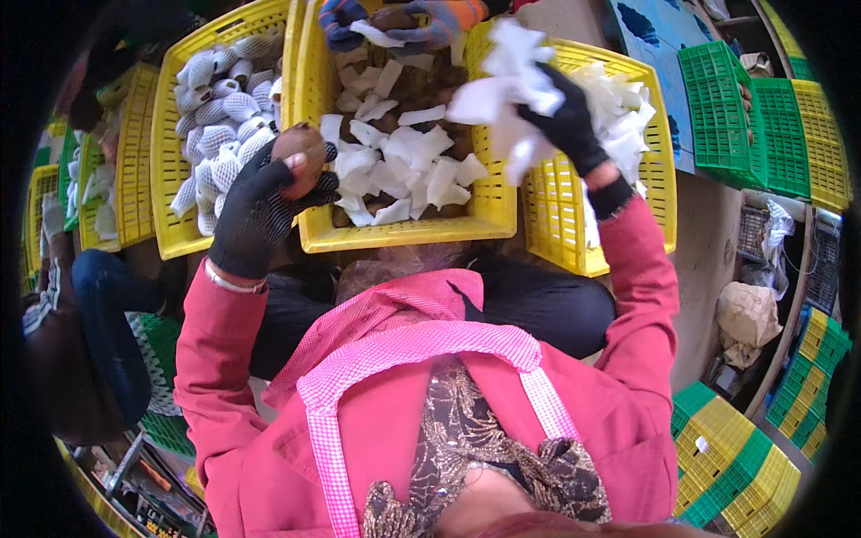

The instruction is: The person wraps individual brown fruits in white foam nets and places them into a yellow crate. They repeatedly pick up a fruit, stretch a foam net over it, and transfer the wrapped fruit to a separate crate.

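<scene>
My left hand (259, 202), in a black glove with a bare thumb tip, holds a brown roundish fruit or tuber (300, 158) above the rims of two yellow crates. Under and beside it, the left yellow crate (165, 168) holds items in white foam nets (235, 128). White foam pieces (403, 168) lie over brown items in the middle yellow crate (410, 235). My right hand (568, 121), also black-gloved, grips a blurred bunch of white foam sleeves or sheets (514, 94) between the middle crate and the right yellow crate (662, 175), which holds more white foam (619, 114).
A co-worker's blue and orange gloved hands (403, 27) hold a brown item and white foam at the middle crate's far end. Green crates (723, 114) stand at the right, stacked crates (733, 457) at lower right. Another person's leg (111, 323) is at left.
</scene>
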Available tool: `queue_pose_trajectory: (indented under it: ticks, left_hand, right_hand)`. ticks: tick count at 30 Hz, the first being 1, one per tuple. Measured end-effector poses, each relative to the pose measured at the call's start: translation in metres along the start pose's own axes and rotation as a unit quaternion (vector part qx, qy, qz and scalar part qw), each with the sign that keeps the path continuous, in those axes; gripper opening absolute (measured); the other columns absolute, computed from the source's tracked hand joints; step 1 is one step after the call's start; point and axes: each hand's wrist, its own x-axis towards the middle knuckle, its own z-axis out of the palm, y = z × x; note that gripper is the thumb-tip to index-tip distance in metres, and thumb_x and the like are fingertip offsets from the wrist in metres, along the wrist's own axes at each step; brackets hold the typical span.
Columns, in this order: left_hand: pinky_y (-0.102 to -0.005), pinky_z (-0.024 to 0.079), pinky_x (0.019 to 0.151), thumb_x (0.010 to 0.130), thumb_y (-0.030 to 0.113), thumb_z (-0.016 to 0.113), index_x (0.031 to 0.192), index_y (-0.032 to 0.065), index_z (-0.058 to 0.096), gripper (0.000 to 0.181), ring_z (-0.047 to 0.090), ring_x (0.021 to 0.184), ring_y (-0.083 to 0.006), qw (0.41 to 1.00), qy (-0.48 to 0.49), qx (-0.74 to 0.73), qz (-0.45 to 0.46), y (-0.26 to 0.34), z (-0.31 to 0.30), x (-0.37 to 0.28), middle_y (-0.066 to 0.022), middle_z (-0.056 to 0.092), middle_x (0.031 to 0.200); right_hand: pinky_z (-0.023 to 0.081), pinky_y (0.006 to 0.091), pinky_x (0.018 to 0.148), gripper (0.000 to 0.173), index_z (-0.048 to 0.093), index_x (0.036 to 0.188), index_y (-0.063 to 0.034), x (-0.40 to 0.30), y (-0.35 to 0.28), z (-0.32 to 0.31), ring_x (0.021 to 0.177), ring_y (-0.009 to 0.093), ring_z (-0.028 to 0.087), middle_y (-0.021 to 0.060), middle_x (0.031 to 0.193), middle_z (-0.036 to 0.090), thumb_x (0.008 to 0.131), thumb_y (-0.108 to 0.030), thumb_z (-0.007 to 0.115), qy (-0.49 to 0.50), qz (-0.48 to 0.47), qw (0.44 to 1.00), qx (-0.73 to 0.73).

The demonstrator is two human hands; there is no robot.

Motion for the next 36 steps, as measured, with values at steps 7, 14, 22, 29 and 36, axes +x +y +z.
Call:
queue_pose_trajectory:
  ticks: [7, 14, 22, 29, 36]
  left_hand:
    - [-0.0298, 0.048, 0.077, 0.076, 0.019, 0.059, 0.114, -0.0016, 0.048, 0.044, 0.056, 0.085, -0.0160, 0.999, -0.024, 0.018, 0.009, 0.001, -0.010, -0.020, -0.0077, 0.055, 0.098]
    - [-0.0276, 0.047, 0.078, 0.076, 0.016, 0.057, 0.114, -0.0039, 0.045, 0.045, 0.056, 0.086, -0.0172, 0.994, -0.080, 0.058, 0.045, -0.018, -0.019, -0.026, -0.0089, 0.054, 0.101]
    - [-0.0283, 0.047, 0.081, 0.071, 0.005, 0.063, 0.118, -0.0026, 0.043, 0.051, 0.056, 0.088, -0.0164, 0.992, -0.080, 0.079, 0.062, -0.032, -0.011, -0.034, -0.0076, 0.054, 0.102]
    - [-0.0262, 0.045, 0.081, 0.068, 0.000, 0.063, 0.118, -0.0010, 0.044, 0.054, 0.055, 0.093, -0.0142, 0.983, -0.083, 0.136, 0.095, -0.050, -0.006, -0.029, -0.0052, 0.056, 0.102]
    - [-0.0300, 0.046, 0.084, 0.075, 0.013, 0.059, 0.121, -0.0010, 0.043, 0.050, 0.056, 0.097, -0.0203, 0.975, -0.085, 0.169, 0.118, -0.027, 0.005, -0.032, -0.0120, 0.055, 0.107]
  right_hand:
    - [0.044, 0.0301, 0.080, 0.063, 0.051, 0.117, -0.0076, 0.023, -0.029, 0.074, 0.090, 0.022, 0.059, 0.0123, 0.098, 0.061, 0.066, -0.037, 0.072, -0.243, 0.054, 0.969, 0.004]
    - [0.046, 0.0267, 0.074, 0.050, 0.055, 0.114, -0.0098, 0.032, -0.084, 0.057, 0.084, 0.015, 0.060, 0.0101, 0.092, 0.063, 0.071, -0.033, 0.070, -0.192, 0.050, 0.980, -0.025]
    - [0.048, 0.0265, 0.072, 0.038, 0.056, 0.108, -0.0045, 0.021, -0.167, 0.034, 0.090, 0.015, 0.058, 0.0095, 0.100, 0.061, 0.074, -0.017, 0.068, -0.142, 0.036, 0.975, 0.165]
    - [0.046, 0.0239, 0.061, 0.036, 0.059, 0.104, -0.0043, -0.011, -0.189, 0.056, 0.070, 0.013, 0.057, 0.0064, 0.096, 0.059, 0.071, -0.010, 0.071, -0.154, -0.134, 0.965, 0.163]
    - [0.048, 0.0245, 0.066, 0.049, 0.050, 0.120, -0.0090, -0.013, -0.116, 0.077, 0.077, 0.013, 0.060, 0.0063, 0.104, 0.059, 0.075, -0.015, 0.067, -0.227, 0.012, 0.956, 0.187]
